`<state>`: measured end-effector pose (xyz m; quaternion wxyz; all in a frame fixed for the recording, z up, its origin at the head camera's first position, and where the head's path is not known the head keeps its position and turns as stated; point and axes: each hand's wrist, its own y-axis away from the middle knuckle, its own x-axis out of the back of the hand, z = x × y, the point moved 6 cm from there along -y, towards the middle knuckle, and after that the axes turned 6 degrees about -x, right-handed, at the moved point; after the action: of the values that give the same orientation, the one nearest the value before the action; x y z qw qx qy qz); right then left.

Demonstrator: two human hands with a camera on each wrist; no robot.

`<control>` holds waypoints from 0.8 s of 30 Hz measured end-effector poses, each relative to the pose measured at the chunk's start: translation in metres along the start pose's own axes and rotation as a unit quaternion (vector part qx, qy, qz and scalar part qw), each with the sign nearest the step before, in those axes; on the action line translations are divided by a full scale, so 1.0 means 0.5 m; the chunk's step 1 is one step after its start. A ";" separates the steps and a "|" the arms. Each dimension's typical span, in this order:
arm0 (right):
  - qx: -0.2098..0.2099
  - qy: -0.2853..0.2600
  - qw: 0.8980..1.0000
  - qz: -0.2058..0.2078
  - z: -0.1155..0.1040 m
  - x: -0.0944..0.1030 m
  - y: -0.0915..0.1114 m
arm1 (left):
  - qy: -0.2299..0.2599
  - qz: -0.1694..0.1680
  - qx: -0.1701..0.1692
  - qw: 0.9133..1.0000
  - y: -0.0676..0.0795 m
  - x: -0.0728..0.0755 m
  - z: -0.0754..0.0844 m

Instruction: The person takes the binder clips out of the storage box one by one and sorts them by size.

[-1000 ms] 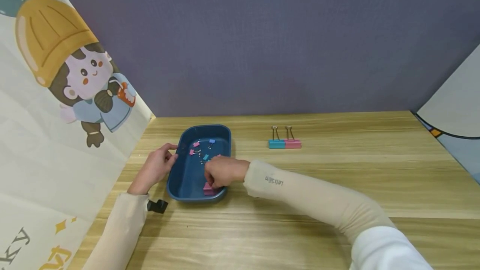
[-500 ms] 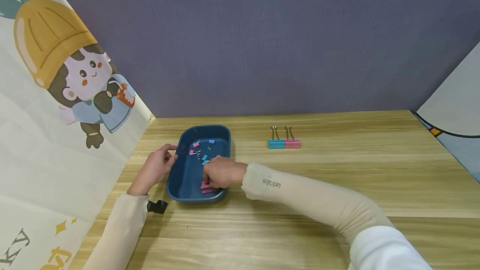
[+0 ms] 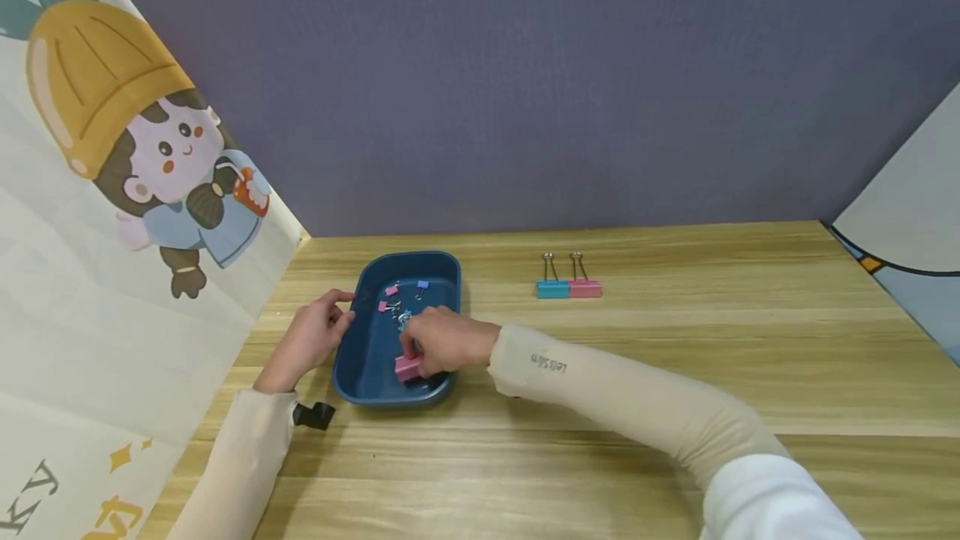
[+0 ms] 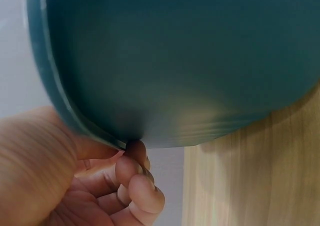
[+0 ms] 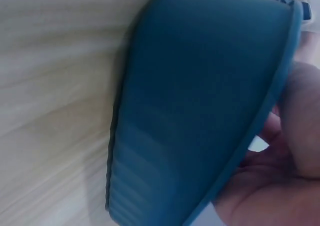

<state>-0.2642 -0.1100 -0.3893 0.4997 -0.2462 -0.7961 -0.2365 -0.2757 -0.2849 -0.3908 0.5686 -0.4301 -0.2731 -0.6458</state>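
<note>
With your left hand (image 3: 311,344) pinching the blue tray (image 3: 372,369) and right hand (image 3: 447,338) gripping the pink clip (image 3: 406,368), just dodge those small clips (image 3: 392,291) imo.

Even, soft light filled the head view, leaving a pale sheen on the worktop (image 3: 487,477) nearer the wearer than the tray (image 3: 367,373), whose small clips (image 3: 392,291) lacked crispness. The left wrist view caught hazy glare on the tray; the right wrist view showed it dim, faint shadow alongside.
</note>
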 end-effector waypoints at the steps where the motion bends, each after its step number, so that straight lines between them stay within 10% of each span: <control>1: 0.004 -0.004 1.000 0.006 0.001 0.005 0.001 | 0.000 0.002 -0.001 1.000 -0.001 0.000 0.001; 24: 0.017 -0.081 0.987 0.139 0.152 0.133 0.109 | -0.005 0.009 -0.022 1.000 0.000 -0.001 0.003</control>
<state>-0.3067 -0.0104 -0.3512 0.4658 -0.3643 -0.7959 -0.1299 -0.2752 -0.2833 -0.3906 0.5637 -0.4483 -0.2580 -0.6440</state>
